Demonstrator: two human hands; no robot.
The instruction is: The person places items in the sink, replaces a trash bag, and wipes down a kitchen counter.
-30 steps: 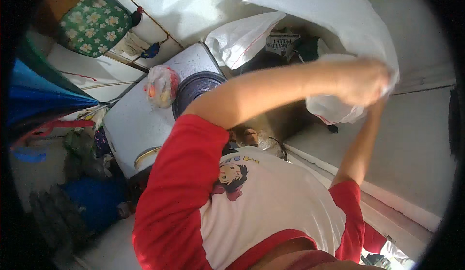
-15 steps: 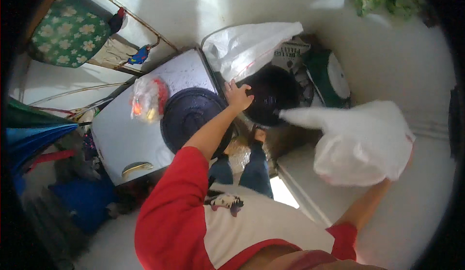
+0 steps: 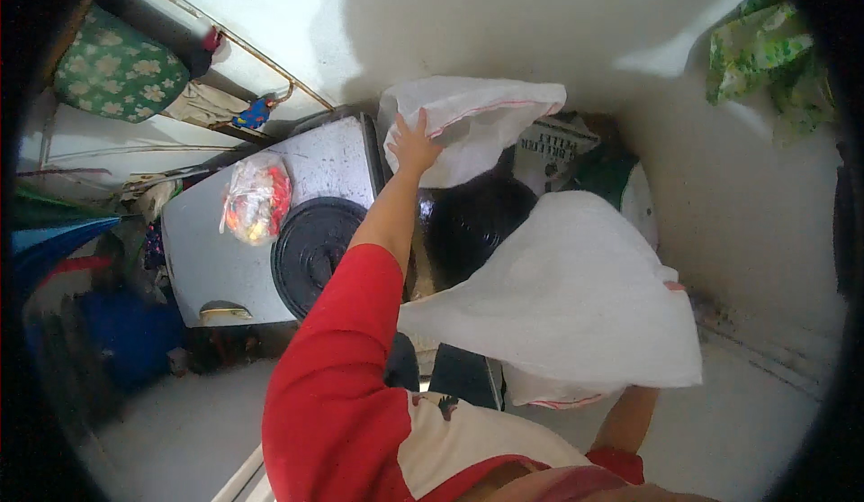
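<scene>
My left hand (image 3: 414, 148) reaches forward with its fingers spread against the rim of a white woven sack (image 3: 468, 133) at the back. This sack stands beside a dark, round-mouthed container (image 3: 472, 223), probably a bucket. On the right, a second white woven sack (image 3: 567, 295) hangs in the air, spread wide and partly covering the container. It is held up by my right arm (image 3: 628, 416); the sack hides most of that hand. A round black lid (image 3: 315, 250) lies left of the container.
The lid and a clear plastic bag (image 3: 258, 200) of colourful items rest on a white flat-topped unit (image 3: 202, 250). Behind the container stand a printed sack (image 3: 553, 151) and a green-and-white object (image 3: 621, 178). Cloths hang from a rail (image 3: 225, 38) at left; green leafy-patterned cloth (image 3: 765, 52) hangs at right.
My left hand has moved from the container's rim up to the back sack's edge. The right-hand sack has swung left and opened out over part of the container. The view has shifted.
</scene>
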